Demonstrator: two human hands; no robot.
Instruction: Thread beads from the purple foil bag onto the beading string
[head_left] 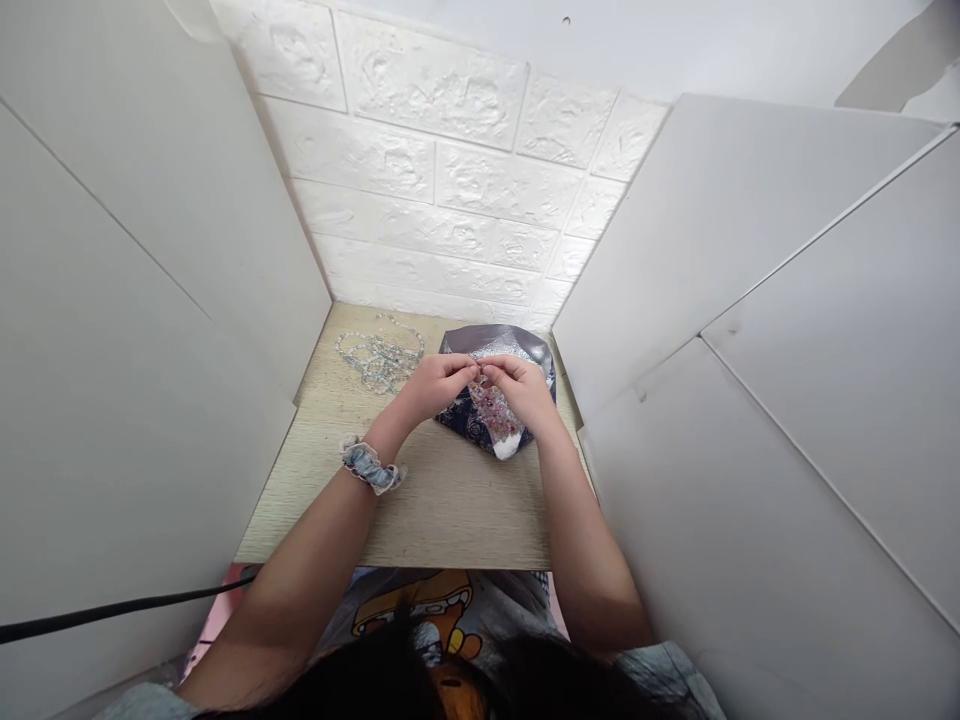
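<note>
Pinched closed, thumb to finger, L hand [441,385] & R hand [525,390] met fingertip to fingertip over a dark-blue & silver bag [457,425]; whatever sat btwn them was too small to tell. Pinkish mixed beads [493,412] showed mid-bag just below the hands, couldn't tell if on or in it, at back R of the wood-grain desktop [450,520]. Tangled pale bead strands [377,362] lay back L, nr L hand; blue lace-trimmed scrunchie [369,467] sat round that wrist
</note>
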